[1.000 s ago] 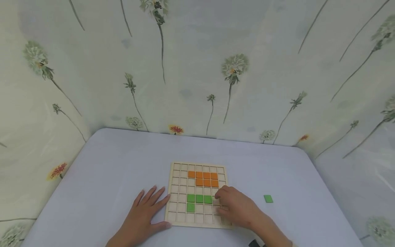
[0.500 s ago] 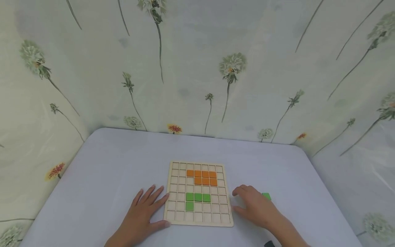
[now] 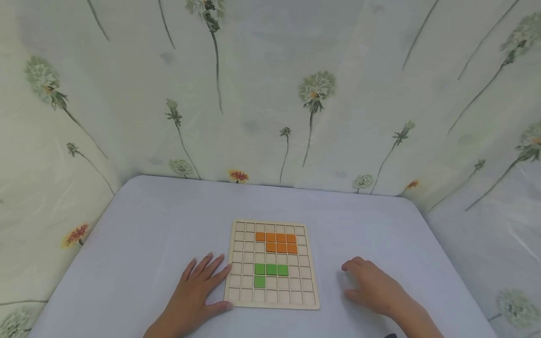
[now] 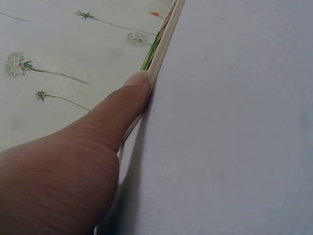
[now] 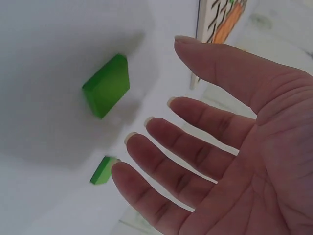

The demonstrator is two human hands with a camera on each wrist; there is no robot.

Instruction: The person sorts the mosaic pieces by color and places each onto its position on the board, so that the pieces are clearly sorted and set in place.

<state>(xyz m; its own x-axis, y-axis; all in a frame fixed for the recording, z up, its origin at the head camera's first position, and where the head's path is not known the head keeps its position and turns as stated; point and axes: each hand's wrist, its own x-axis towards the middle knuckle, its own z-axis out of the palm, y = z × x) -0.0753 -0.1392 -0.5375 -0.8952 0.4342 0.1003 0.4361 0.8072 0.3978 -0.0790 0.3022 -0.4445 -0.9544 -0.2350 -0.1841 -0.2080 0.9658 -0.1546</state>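
A pale wooden grid board (image 3: 272, 296) lies on the table, with several orange tiles (image 3: 281, 242) in its upper part and several green tiles (image 3: 271, 269) lower down. My left hand (image 3: 192, 291) lies flat with fingers spread at the board's left side. In the left wrist view its thumb (image 4: 132, 95) rests against the board's edge (image 4: 161, 54). To the right of the board hovers my right hand (image 3: 374, 286), fingers loosely bent, thumb apart, holding nothing. In the right wrist view a loose green tile (image 5: 107, 88) and a second green tile (image 5: 103, 171) lie near its fingertips; the head view hides both.
The board stands on a white-covered table (image 3: 169, 211) with rounded far corners. Behind and beside it hangs a pale cloth (image 3: 253, 94) printed with dandelions. A dark band (image 3: 390, 335) shows at my right wrist.
My right hand has moved right, from over the board to beside it, and now covers the place where a loose green tile showed. My left hand stays put.
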